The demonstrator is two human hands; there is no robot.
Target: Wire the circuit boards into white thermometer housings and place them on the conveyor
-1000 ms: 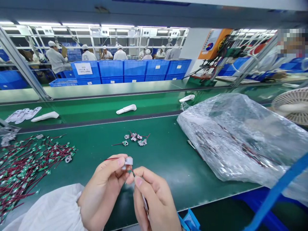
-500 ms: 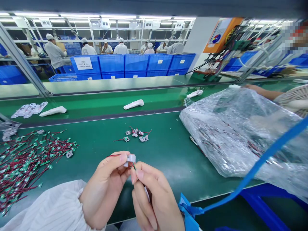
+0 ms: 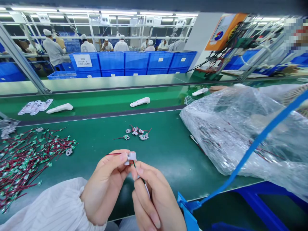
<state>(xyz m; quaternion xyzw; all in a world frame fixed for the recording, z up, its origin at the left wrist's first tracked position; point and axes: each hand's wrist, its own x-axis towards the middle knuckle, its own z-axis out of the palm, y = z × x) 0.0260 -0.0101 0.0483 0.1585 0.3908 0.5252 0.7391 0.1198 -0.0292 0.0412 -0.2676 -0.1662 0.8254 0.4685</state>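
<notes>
My left hand (image 3: pixel 108 183) pinches a small white plastic part (image 3: pixel 132 156) between thumb and fingertips. A thin red wire (image 3: pixel 112 154) sticks out to the left of that grip. Just below the part, my right hand (image 3: pixel 156 195) is closed on thin wires (image 3: pixel 134 163), red and dark green, that run up to the part. Something slim and pale also lies along the right fingers; its kind is unclear. Beyond the hands lies a small group of white plastic parts with red wires (image 3: pixel 143 137). To the left spreads a heap of small green boards with red wires (image 3: pixel 36 157).
White handheld casings (image 3: pixel 140 102) and flat printed pieces (image 3: pixel 36 106) lie on the green belt (image 3: pixel 101 106). A clear plastic bag (image 3: pixel 228 128) with wires covers the right side. A blue strap (image 3: pixel 243 166) runs from my right wrist. Another person's hand (image 3: pixel 218 88) is behind the bag.
The casings and printed pieces on the belt have shifted right. The other person's hand has moved left, near the far casing. My hands stay nearly in place.
</notes>
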